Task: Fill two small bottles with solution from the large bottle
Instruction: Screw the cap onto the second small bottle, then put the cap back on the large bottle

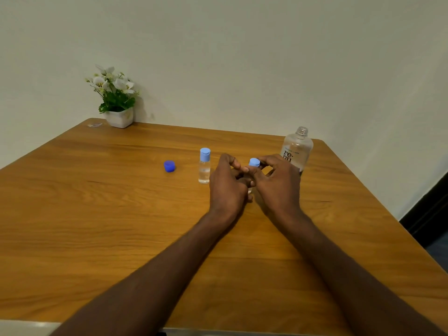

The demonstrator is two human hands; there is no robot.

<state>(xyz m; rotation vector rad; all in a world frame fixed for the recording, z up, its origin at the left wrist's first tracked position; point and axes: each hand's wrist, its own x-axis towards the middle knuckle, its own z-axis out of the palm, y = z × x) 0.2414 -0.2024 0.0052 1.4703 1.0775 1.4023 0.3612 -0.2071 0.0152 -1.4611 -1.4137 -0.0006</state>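
A small clear bottle [204, 167] with a light blue cap stands upright on the wooden table [97, 214], liquid inside. To its right, a second small bottle is almost hidden by my hands; only its light blue cap [254, 162] shows. My left hand [228, 183] wraps the body of that second bottle. My right hand [276, 180] pinches its cap with the fingertips. Behind my right hand stands the large clear bottle [298, 147], uncapped. Its dark blue cap [169, 166] lies on the table to the left.
A white pot of artificial flowers [116, 98] stands at the table's back left corner against the wall. A small clear scrap [95, 125] lies beside it. The table's right edge drops to a dark floor [434, 229].
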